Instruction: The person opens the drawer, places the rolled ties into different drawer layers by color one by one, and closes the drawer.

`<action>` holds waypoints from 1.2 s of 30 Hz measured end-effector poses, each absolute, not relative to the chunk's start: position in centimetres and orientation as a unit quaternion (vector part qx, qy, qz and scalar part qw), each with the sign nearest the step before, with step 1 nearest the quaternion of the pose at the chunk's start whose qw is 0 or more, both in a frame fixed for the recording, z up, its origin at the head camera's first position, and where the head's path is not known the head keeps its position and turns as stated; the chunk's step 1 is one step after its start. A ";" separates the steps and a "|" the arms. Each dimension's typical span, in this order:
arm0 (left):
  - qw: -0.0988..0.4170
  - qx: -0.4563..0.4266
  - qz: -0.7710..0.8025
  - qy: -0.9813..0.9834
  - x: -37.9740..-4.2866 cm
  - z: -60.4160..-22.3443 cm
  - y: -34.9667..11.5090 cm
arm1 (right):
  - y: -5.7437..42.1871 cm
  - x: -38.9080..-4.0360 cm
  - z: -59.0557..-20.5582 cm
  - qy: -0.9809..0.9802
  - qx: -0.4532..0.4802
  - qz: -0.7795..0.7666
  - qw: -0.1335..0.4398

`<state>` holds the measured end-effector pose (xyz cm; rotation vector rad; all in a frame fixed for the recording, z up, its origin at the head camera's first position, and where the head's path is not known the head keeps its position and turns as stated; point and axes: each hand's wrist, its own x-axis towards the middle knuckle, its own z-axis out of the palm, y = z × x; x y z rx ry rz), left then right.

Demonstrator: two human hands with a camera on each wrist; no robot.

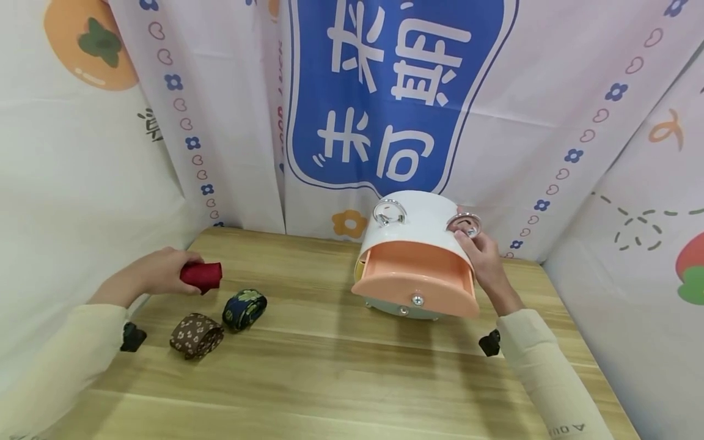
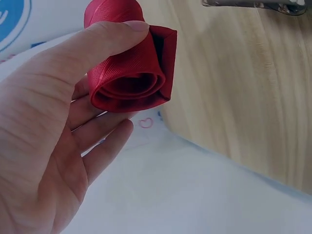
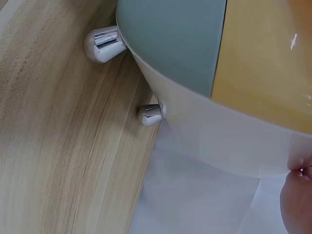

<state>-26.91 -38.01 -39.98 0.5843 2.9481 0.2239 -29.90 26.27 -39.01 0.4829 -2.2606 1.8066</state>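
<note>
My left hand (image 1: 167,272) grips a rolled red necktie (image 1: 202,276), raised above the left part of the table. In the left wrist view the thumb lies across the red roll (image 2: 124,63), with its coiled end showing. The right hand (image 1: 484,256) holds the right side of a small white drawer box (image 1: 418,214), fingers by a silver ring (image 1: 464,224) on top. The orange top drawer (image 1: 415,293) is pulled out. In the right wrist view, fingertips (image 3: 298,195) are against the box's side, below the yellow drawer (image 3: 263,68); a grey-green drawer (image 3: 170,44) lies beyond.
A brown floral rolled necktie (image 1: 196,336) and a dark blue one with green flowers (image 1: 244,309) lie on the wooden table (image 1: 330,366), below the left hand. Printed cloth (image 1: 242,153) hangs behind and at both sides. The box stands on silver feet (image 3: 104,45) near the back edge.
</note>
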 end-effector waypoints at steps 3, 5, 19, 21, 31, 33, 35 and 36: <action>0.062 0.198 0.070 0.976 -26.2 -39.0 -37.5 | 26.2 -29.9 -39.1 -0.762 0.173 0.616 0.101; 0.059 0.201 0.067 0.975 -25.7 -38.4 -37.1 | 26.2 -29.9 -39.2 -0.758 0.177 0.619 0.103; 0.034 0.233 0.075 0.969 -23.5 -33.5 -32.4 | 26.4 -30.1 -39.2 -0.764 0.166 0.615 0.105; 0.030 0.229 0.072 0.970 -23.3 -32.7 -31.3 | 26.4 -30.2 -39.3 -0.768 0.159 0.612 0.104; 0.034 0.276 0.060 0.959 -23.0 -28.2 -24.7 | 26.3 -30.4 -39.5 -0.756 0.182 0.619 0.112; 0.039 0.286 0.060 0.956 -23.1 -27.7 -23.2 | 26.3 -30.4 -39.4 -0.755 0.183 0.620 0.112; 0.041 0.295 0.062 0.953 -23.3 -27.3 -21.9 | 26.3 -30.4 -39.4 -0.755 0.182 0.620 0.113; 0.039 0.301 0.064 0.951 -23.3 -27.1 -21.2 | 26.3 -30.3 -39.4 -0.754 0.183 0.620 0.114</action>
